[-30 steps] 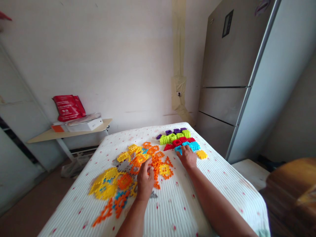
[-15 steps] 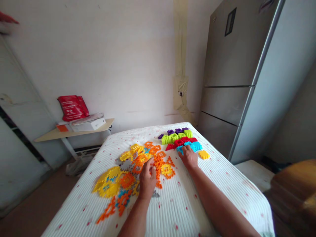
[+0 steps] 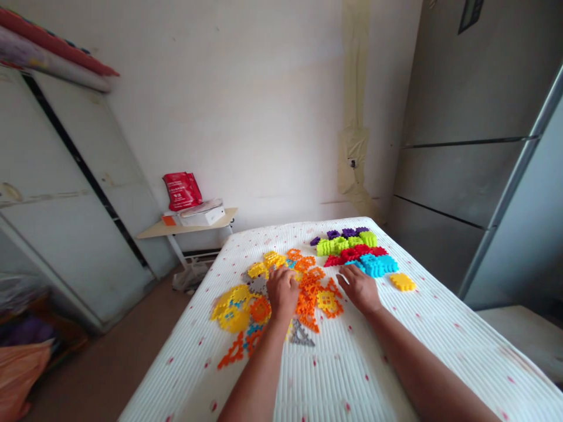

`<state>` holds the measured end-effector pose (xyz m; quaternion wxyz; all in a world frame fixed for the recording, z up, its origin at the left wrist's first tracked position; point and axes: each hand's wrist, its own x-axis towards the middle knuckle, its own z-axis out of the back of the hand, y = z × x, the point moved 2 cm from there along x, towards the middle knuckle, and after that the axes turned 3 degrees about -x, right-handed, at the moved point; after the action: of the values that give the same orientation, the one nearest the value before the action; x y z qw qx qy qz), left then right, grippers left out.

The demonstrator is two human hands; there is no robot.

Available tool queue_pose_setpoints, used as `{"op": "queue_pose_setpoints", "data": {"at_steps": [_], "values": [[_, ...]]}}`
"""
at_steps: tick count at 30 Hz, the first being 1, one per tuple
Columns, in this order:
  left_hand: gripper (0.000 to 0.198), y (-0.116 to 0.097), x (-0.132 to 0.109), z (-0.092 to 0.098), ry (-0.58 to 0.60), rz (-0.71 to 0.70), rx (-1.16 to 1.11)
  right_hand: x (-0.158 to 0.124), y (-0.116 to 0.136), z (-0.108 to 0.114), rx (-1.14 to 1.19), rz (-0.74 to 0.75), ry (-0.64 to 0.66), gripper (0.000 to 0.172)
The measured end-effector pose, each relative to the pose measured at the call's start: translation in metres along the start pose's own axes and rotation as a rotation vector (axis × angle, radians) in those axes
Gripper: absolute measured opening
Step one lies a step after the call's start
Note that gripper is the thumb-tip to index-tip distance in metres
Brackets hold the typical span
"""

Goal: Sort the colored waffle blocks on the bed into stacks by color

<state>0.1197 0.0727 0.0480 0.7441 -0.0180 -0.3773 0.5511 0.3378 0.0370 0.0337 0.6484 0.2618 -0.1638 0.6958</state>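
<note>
My left hand (image 3: 282,291) reaches palm down over a loose pile of flat, notched plastic building pieces. Its bent fingers are slightly apart among yellow and orange pieces, their tips partly hidden, and no held piece shows. Under and around it lie orange pieces (image 3: 310,293), yellow pieces (image 3: 233,316) and a grey triangular piece (image 3: 302,335). To the right, my right hand (image 3: 361,290) rests low over the cloth with fingers spread and nothing in them. Its fingertips are just in front of the stacked blue pieces (image 3: 378,265).
Red pieces (image 3: 355,253), lime green pieces (image 3: 343,243) and purple pieces (image 3: 348,232) stand in rows behind the blue ones. One yellow piece (image 3: 402,282) lies apart at the right. A white quilted cloth (image 3: 325,381) covers the table. A fridge (image 3: 461,176) stands right; a side table (image 3: 153,231) is back left.
The camera view has turned left. My left hand has moved forward over the pile, and my right hand has drawn back from the blue pieces, its fingers spreading.
</note>
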Motion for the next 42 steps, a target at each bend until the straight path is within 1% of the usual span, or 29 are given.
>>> {"op": "queue_pose_setpoints", "data": {"at_steps": [1,4,6,8,11,13,20,23,25,27,29,31,33,36,38,39,41,42], "values": [[0.026,0.002,0.011,0.002,0.076,0.039,0.119,-0.001,0.007,-0.001,0.032,0.040,0.027,0.028],[0.024,0.008,0.041,-0.001,0.170,0.087,0.226,-0.004,0.022,-0.005,0.092,0.118,0.136,0.031],[0.024,0.012,0.054,-0.009,0.216,0.092,0.254,-0.004,0.026,-0.006,0.112,0.130,0.182,0.031],[0.026,0.015,0.061,-0.021,0.255,0.101,0.289,-0.004,0.025,-0.006,0.125,0.114,0.194,0.031],[0.031,0.017,0.065,-0.035,0.287,0.112,0.334,-0.003,0.021,-0.006,0.139,0.088,0.186,0.032],[0.032,0.018,0.067,-0.039,0.303,0.105,0.358,-0.003,0.020,-0.005,0.148,0.095,0.185,0.032],[0.030,0.018,0.069,-0.040,0.384,0.006,0.385,-0.003,0.022,-0.006,0.170,0.100,0.157,0.033],[0.027,0.016,0.069,-0.038,0.394,-0.005,0.370,-0.003,0.021,-0.008,0.175,0.102,0.150,0.033],[0.024,0.015,0.069,-0.035,0.378,0.000,0.349,-0.003,0.020,-0.007,0.187,0.095,0.148,0.033],[0.020,0.015,0.070,-0.027,0.340,0.012,0.320,-0.003,0.020,-0.006,0.203,0.084,0.147,0.033],[0.017,0.016,0.069,-0.016,0.291,0.024,0.282,-0.003,0.019,-0.003,0.217,0.073,0.146,0.032],[0.014,0.019,0.064,-0.002,0.245,0.036,0.237,-0.002,0.020,-0.001,0.232,0.062,0.146,0.032],[0.013,0.023,0.054,0.011,0.209,0.045,0.184,-0.002,0.021,0.000,0.257,0.052,0.144,0.032],[0.015,0.025,0.027,0.021,0.166,0.046,0.109,-0.003,0.023,-0.002,0.332,0.053,0.139,0.031],[0.017,0.023,0.004,0.018,0.106,0.026,0.007,-0.004,0.024,-0.002,0.397,0.046,0.128,0.029],[0.018,0.021,-0.008,0.015,0.054,0.003,-0.086,-0.005,0.025,-0.002,0.431,0.036,0.120,0.028],[0.018,0.014,-0.029,0.007,-0.018,-0.065,-0.237,-0.007,0.027,-0.002,0.505,-0.005,0.099,0.026],[0.019,0.009,-0.037,0.002,-0.031,-0.100,-0.282,-0.008,0.028,-0.001,0.549,-0.032,0.088,0.025]]}}
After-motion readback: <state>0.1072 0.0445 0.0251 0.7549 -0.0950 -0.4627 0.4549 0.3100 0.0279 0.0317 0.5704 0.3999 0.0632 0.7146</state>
